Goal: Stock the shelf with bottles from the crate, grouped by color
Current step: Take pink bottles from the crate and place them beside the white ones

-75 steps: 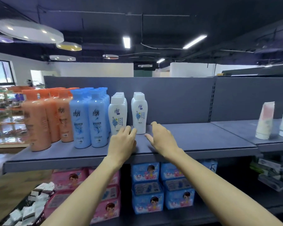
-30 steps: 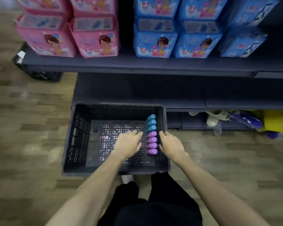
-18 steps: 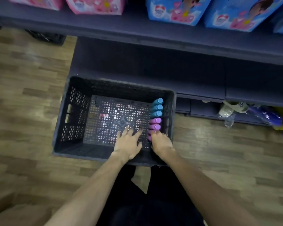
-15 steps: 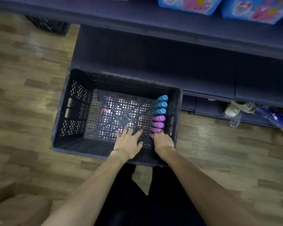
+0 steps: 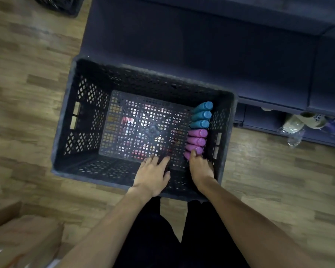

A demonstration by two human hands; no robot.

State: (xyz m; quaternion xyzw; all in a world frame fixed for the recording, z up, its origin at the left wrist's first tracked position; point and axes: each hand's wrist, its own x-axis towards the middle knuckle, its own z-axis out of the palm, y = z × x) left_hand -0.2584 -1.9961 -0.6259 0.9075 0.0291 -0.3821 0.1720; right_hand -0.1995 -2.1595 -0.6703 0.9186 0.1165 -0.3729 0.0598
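right hand (image 5: 200,168) gripping nearest purple bottle (image 5: 188,154), black crate (image 5: 66,120), left hand (image 5: 152,175) spread

My right hand (image 5: 200,168) covers the nearest purple bottle (image 5: 187,154), so only a sliver of it shows and I cannot tell whether my fingers are curled round it or merely resting on top. All the bottles stand upright and I see only caps and shoulders, their labels hidden, while the clutter under the shelf (image 5: 298,122) at the right edge is blurred and cut off. The cardboard box (image 5: 21,242) at bottom left and a second crate (image 5: 60,4) at top left both run out of view.
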